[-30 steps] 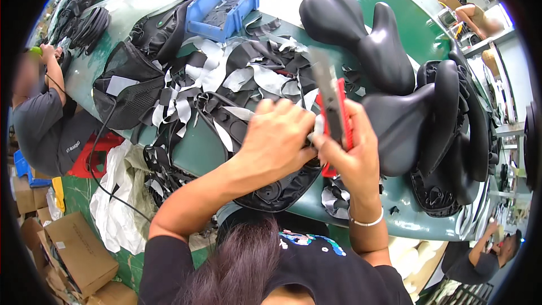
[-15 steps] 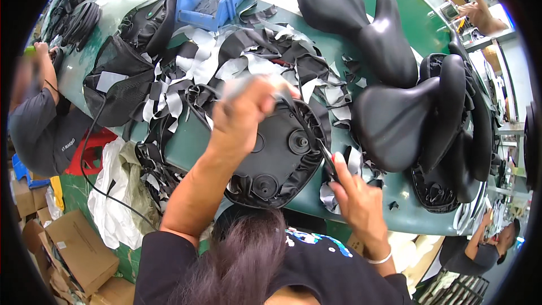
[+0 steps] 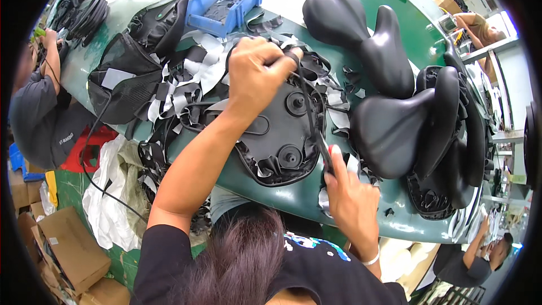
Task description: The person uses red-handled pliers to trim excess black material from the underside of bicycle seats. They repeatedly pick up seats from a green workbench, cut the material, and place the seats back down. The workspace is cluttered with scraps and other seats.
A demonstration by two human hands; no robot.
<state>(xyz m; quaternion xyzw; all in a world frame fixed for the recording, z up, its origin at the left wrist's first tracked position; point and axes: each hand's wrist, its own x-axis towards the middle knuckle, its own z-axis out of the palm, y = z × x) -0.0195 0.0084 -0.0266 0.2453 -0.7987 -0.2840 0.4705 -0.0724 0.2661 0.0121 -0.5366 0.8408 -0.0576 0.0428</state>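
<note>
A black bicycle saddle (image 3: 262, 148) lies upside down on the table, showing its base with two round fittings and gathered cover edges. My left hand (image 3: 254, 70) is closed over its far side, pinching a narrow black trim strip (image 3: 309, 107) between thumb and fingers. The strip runs taut along the saddle's right edge. My right hand (image 3: 353, 197) grips a red-handled cutting tool (image 3: 326, 155), its slim blade touching the strip near the saddle's right edge. Whether the blade is single or paired cannot be made out.
Black and white offcuts (image 3: 195, 65) surround the saddle. Finished saddles (image 3: 389, 130) are piled to the right. A blue bin (image 3: 226, 8) stands at the far side, with a black mesh bag-like piece (image 3: 124, 87) to its left. Co-workers (image 3: 42, 101) are at both sides.
The saddle has turned and shifted away from me. My left hand has moved slightly farther off, drawing the strip into a straighter line. The cutting tool stays beside the saddle's right edge.
</note>
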